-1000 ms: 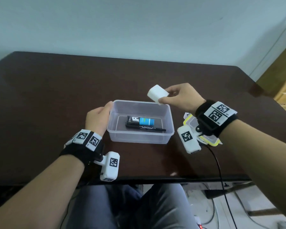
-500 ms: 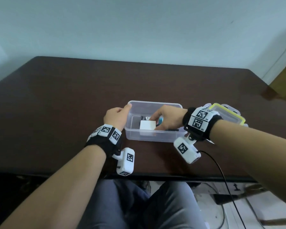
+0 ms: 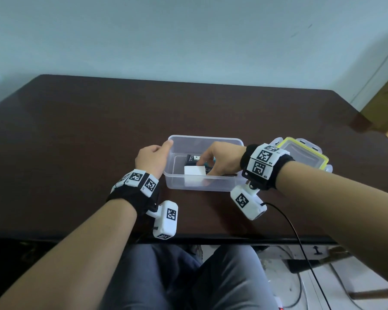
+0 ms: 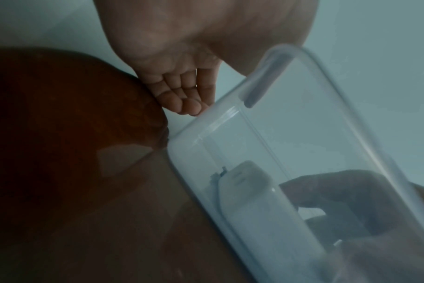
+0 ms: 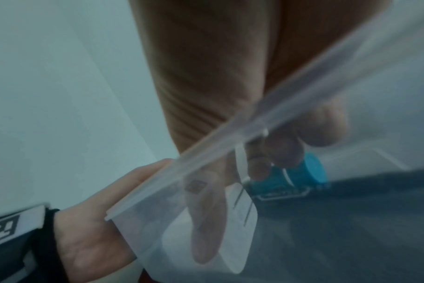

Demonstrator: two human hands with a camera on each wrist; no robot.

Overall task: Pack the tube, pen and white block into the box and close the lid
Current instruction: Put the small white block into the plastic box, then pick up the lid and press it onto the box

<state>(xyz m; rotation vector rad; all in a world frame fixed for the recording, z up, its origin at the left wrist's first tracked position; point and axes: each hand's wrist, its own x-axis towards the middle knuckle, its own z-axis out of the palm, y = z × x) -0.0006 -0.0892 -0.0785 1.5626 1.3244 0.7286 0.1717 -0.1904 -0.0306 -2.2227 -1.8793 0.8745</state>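
A clear plastic box [image 3: 220, 186] stands near the table's front edge. My left hand [image 3: 154, 159] grips its left wall, thumb over the rim and fingers curled against the outside [image 4: 182, 99]. My right hand [image 3: 205, 168] reaches down into the box and pinches the white block [image 3: 194, 172], which sits low at the front left corner. Behind the block lies the black tube [image 3: 192, 158] with its blue cap [image 5: 300, 176]. Only a thin dark strip of the pen [image 3: 230, 174] shows under the right hand. Through the wall, the left wrist view shows the block [image 4: 249, 187] with fingers beside it.
The box's lid [image 3: 300, 153], clear with a yellow seal, lies flat on the table right of the box, behind my right wrist. A black cable [image 3: 300, 242] hangs from the right wrist camera over the table's front edge. The dark brown table [image 3: 99, 130] stretches left and back.
My right hand has carried the white block from above the box's far right corner down into the box. The left hand has kept its grip on the left wall.
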